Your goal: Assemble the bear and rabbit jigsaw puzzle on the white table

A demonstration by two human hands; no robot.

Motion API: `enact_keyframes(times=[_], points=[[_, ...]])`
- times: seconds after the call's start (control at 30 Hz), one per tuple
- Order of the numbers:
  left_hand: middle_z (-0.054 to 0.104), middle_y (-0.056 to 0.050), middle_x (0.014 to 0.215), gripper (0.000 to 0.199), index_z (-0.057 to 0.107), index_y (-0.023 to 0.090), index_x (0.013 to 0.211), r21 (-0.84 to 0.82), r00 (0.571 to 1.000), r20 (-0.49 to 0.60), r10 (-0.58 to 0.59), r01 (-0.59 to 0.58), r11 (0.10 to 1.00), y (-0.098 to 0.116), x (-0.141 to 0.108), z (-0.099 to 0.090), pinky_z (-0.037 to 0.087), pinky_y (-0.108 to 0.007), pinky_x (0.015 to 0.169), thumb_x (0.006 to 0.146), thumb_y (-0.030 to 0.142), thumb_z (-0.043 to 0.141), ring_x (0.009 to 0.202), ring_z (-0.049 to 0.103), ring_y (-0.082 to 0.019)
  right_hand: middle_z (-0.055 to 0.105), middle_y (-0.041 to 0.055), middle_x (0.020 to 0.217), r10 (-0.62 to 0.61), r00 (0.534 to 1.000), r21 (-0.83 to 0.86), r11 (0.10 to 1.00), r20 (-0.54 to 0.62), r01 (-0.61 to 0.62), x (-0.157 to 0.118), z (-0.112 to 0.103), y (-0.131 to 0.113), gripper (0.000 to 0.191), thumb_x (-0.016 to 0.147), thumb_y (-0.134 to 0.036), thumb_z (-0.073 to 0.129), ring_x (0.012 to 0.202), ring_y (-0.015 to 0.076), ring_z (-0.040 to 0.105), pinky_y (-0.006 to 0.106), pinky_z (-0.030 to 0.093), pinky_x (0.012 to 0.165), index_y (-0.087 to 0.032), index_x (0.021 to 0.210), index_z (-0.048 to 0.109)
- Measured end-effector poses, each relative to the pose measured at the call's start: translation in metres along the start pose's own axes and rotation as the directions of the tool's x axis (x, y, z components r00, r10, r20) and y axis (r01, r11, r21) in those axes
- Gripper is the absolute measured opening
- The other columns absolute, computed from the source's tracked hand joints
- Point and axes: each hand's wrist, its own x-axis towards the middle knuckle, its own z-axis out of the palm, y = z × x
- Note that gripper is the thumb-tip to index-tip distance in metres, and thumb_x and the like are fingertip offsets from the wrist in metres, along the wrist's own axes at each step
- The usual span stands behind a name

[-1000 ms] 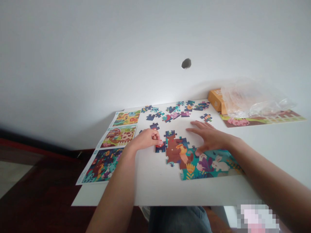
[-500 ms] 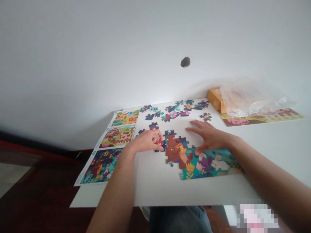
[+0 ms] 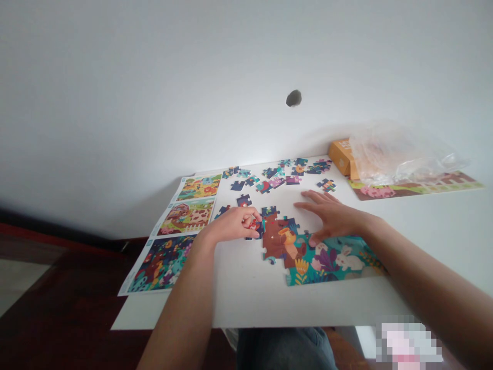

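Note:
My left hand (image 3: pixel 239 224) pinches a dark blue puzzle piece (image 3: pixel 256 226) with a red figure on it, at the left edge of the joined puzzle (image 3: pixel 292 246). Whether the piece interlocks there I cannot tell. The joined part shows a brown bear with a yellow jar and a white rabbit on teal. My right hand (image 3: pixel 331 216) is spread over the puzzle's upper edge, its thumb resting on it and its fingers stretched over the white table. Just beyond my left hand lie loose dark blue pieces (image 3: pixel 243 201), partly covered by it.
Several loose pieces (image 3: pixel 276 181) are scattered along the back near the wall. A sheet with three pictures (image 3: pixel 187 216) lies at the left. At the back right are an orange box (image 3: pixel 340 158), a clear plastic bag (image 3: pixel 404 156) and a farm-scene puzzle (image 3: pixel 379 192).
My left hand has shifted very slightly, with the pinched piece still against the puzzle's left edge. My right hand has stayed in place.

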Motion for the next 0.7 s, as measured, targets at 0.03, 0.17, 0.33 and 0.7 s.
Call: enact_keyframes(times=[0.03,0.17,0.33,0.7], points=[[0.038,0.009,0.06,0.041,0.064,0.021,0.102,-0.001,1.0,0.001,0.0,0.0,1.0,-0.0002,0.0,0.0,0.031,-0.021,0.058,0.073,0.049,0.073,0.056,0.039,-0.01,0.016,0.0132,0.164,0.0,1.0,0.004,1.0,0.0,0.0,0.0002,-0.0001,-0.0001,0.107,0.062,-0.07,0.075,0.149,0.042,0.009,0.062,0.006,0.119,-0.031,0.153,0.035],[0.039,0.009,0.059,0.044,0.064,0.02,0.1,0.009,1.0,-0.009,-0.014,0.014,1.0,-0.0021,0.0007,0.0015,0.032,-0.021,0.058,0.071,0.052,0.072,0.056,0.04,-0.011,0.016,0.0124,0.164,0.001,1.0,0.013,1.0,0.003,-0.001,0.0005,-0.0008,-0.0007,0.107,0.061,-0.069,0.075,0.149,0.0424,0.009,0.062,0.006,0.119,-0.031,0.153,0.036],[0.04,0.009,0.059,0.039,0.064,0.02,0.095,0.004,0.999,-0.02,-0.026,0.026,1.0,-0.002,0.0007,0.0032,0.032,-0.021,0.058,0.071,0.049,0.073,0.055,0.041,-0.01,0.015,0.013,0.164,0.018,1.0,0.007,1.0,0.016,-0.018,-0.0004,-0.002,-0.0019,0.107,0.061,-0.07,0.075,0.15,0.0417,0.008,0.062,0.006,0.119,-0.031,0.153,0.035],[0.04,0.007,0.052,0.029,0.068,0.018,0.077,0.05,0.987,-0.151,-0.051,0.059,0.997,-0.0055,0.0046,0.0014,0.031,-0.023,0.056,0.077,0.047,0.069,0.052,0.038,-0.01,0.016,0.0117,0.164,0.004,1.0,0.017,1.0,0.005,-0.004,0.0002,0.0001,0.0007,0.107,0.061,-0.07,0.075,0.149,0.0426,0.009,0.063,0.006,0.119,-0.032,0.153,0.035]])
